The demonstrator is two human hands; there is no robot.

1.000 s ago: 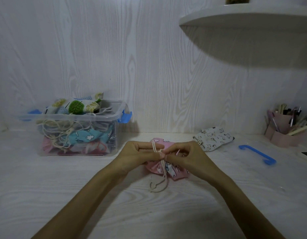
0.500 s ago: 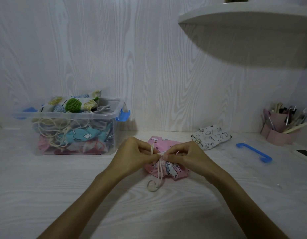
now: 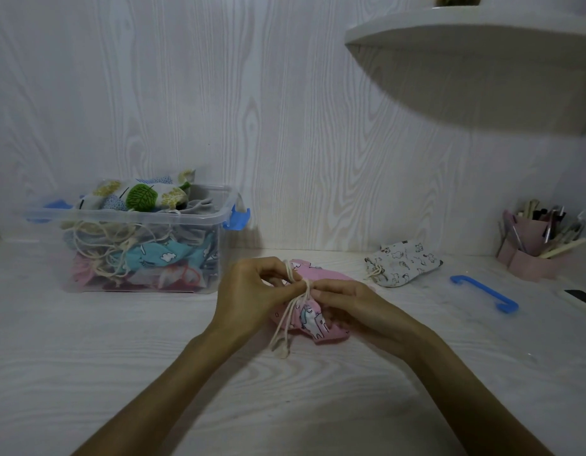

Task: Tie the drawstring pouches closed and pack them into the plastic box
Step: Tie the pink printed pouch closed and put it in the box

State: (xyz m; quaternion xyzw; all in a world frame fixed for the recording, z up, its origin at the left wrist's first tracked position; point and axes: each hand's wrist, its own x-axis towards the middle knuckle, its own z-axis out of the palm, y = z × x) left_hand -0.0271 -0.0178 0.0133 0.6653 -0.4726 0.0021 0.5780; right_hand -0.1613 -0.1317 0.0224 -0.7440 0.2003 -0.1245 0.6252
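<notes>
A pink unicorn-print pouch [image 3: 313, 320] lies on the white table in front of me. Its cream drawstring [image 3: 285, 327] is wound round the gathered neck and trails down to a knotted end. My left hand [image 3: 248, 297] pinches the cord at the neck from the left. My right hand [image 3: 347, 304] pinches the cord and the gathered cloth from the right. A white cat-print pouch [image 3: 403, 263] lies further back on the right. The clear plastic box [image 3: 216, 255] with blue latches stands at the left, piled with several pouches.
A blue plastic handle [image 3: 485, 292] lies on the table at the right. Behind it stands a pink holder [image 3: 531, 261] full of pens. A dark flat object [image 3: 582, 297] sits at the right edge. A white shelf [image 3: 482, 54] overhangs the upper right.
My hands have shifted slightly on the pouch neck, and more of the unicorn print shows below my right hand. The cord loop hangs a little lower.
</notes>
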